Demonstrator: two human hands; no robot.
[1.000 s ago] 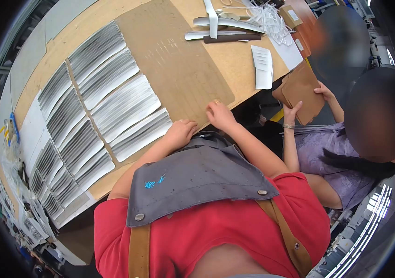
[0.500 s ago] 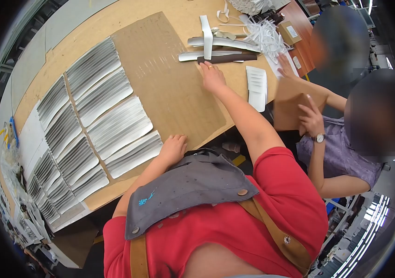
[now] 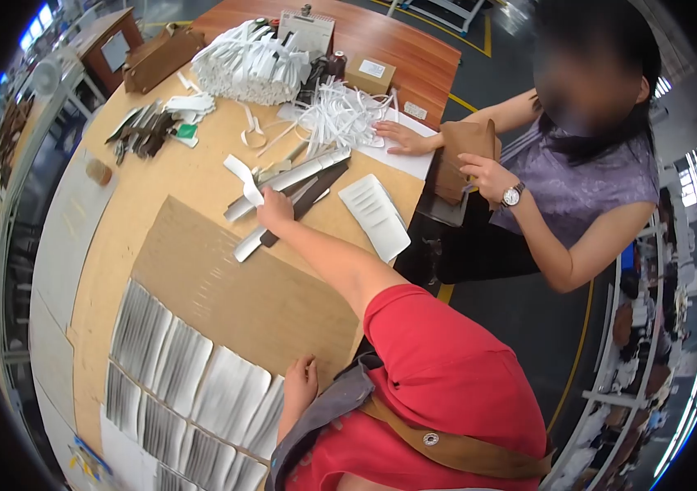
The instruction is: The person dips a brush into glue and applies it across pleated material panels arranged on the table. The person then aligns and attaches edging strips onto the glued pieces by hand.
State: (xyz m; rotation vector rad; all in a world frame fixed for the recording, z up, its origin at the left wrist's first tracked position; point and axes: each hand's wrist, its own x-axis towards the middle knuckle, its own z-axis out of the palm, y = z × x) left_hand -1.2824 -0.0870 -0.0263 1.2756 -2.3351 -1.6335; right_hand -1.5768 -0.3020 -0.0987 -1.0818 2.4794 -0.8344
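Note:
My right hand (image 3: pixel 276 213) is stretched across the table, its fingers closed at the lower end of a curled white strip (image 3: pixel 240 173). Beneath that hand runs a dark brown strip (image 3: pixel 316 195), partly covered by it. Pale strips (image 3: pixel 299 173) lie behind, and the end of another white strip (image 3: pixel 249 245) pokes out in front. My left hand (image 3: pixel 301 380) rests at the near edge of a brown board (image 3: pixel 226 274), fingers loosely bent and holding nothing. Rows of overlapping grey-white strips (image 3: pixel 226 385) cover the board's near part and the surface beside it.
A stack of white slotted pieces (image 3: pixel 375 214) lies at the right table edge. Behind are tangled white ribbons (image 3: pixel 332 114), a large white bundle (image 3: pixel 250 69) and a cardboard box (image 3: pixel 369 75). At right, a co-worker holds a brown piece (image 3: pixel 467 155).
My view has swung toward the right and far side of the table. The right hand remains at the strip pile, the left at the board's edge. The co-worker's brown piece has shifted.

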